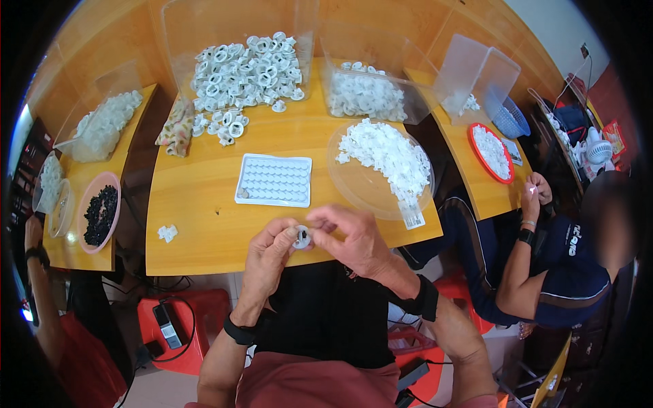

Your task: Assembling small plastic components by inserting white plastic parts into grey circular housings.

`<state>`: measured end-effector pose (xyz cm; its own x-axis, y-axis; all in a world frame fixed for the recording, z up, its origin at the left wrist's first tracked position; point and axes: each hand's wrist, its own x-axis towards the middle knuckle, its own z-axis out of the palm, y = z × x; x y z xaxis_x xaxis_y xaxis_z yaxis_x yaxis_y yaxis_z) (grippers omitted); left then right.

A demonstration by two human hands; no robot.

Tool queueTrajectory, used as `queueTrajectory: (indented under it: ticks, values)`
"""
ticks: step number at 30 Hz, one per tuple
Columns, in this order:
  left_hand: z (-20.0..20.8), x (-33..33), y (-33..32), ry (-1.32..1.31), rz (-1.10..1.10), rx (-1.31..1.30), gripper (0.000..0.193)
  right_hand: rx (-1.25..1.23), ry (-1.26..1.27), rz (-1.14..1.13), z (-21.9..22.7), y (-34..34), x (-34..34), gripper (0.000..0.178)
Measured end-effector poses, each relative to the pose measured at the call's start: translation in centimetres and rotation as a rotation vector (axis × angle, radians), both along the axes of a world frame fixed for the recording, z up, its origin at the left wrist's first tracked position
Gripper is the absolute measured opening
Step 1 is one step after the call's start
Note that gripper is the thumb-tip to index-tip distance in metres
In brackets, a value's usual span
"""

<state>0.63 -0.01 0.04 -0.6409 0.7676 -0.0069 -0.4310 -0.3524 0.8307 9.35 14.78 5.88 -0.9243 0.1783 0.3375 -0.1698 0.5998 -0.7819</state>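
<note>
My left hand (269,250) pinches a round white plastic part (303,237) with a dark opening in its middle, just off the table's front edge. Beside it, my right hand (354,238) has its fingers bent and apart, the thumb close to the part's rim. Whether that thumb touches the part I cannot tell. Behind my hands lies a white tray (274,203) with rows of small pale compartments and a small greyish piece in its near left corner. To the right, a round clear tray (354,182) bears a heap of small white plastic pieces (384,153).
A clear bin (303,61) of round white parts stands at the back, another clear bin (415,92) right of it. Patterned cloth (177,129) and small white pieces (167,233) lie left. Co-workers sit either side; a pink basin (88,243) holds black parts.
</note>
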Motion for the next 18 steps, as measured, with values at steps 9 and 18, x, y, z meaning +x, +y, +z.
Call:
queueTrajectory:
  ticks: [9,18]
  values:
    - [0.9,0.4,0.1,-0.067,0.037,0.049,0.028,-0.41,-0.054,-0.159,-2.4,-2.7,0.4,0.022]
    - [1.4,0.8,-0.2,-0.051,0.04,0.051,0.026,-0.702,-0.049,-0.134,-2.3,-2.3,0.3,0.019]
